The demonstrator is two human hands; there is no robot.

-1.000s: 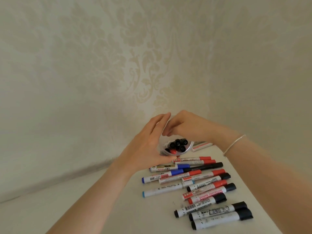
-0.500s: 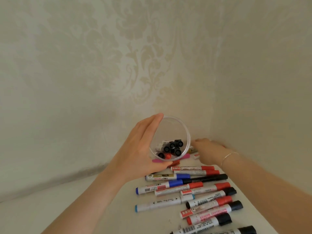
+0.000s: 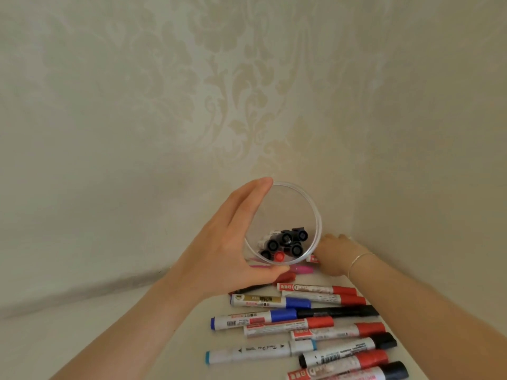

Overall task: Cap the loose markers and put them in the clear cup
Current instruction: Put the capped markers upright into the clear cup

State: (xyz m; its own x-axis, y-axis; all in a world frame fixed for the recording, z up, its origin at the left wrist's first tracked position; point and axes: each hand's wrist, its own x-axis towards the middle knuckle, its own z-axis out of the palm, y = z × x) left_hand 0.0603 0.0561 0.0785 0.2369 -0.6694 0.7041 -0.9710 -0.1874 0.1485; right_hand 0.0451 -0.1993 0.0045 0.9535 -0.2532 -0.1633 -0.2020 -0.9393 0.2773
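Table (image 3: 137, 352) at the left, bare but for the forearm crossing it. Further right, left hand (image 3: 219, 259) wrapped round the clear cup (image 3: 315, 215), long fingers up its left wall, thumb under the near rim, mouth tipped toward the head camera and lifted off the table. Inside, at the low side, a cluster of capped markers (image 3: 285, 242), black ends and one red.

Hold that tilt steady and no steeper, so nothing slides out. Just below the cup, a pink marker (image 3: 301, 269); nearer, the row of loose markers (image 3: 301, 322), most seemingly capped already.

Right of the cup, right hand (image 3: 337, 253) down at the wall, knuckles up, beside a red-and-white marker end; fingers hidden, so cannot tell whether anything is gripped. Probably a pick-up: take one marker mid-barrel, check the cap, press until seated, then feed it cap-up alongside the others.
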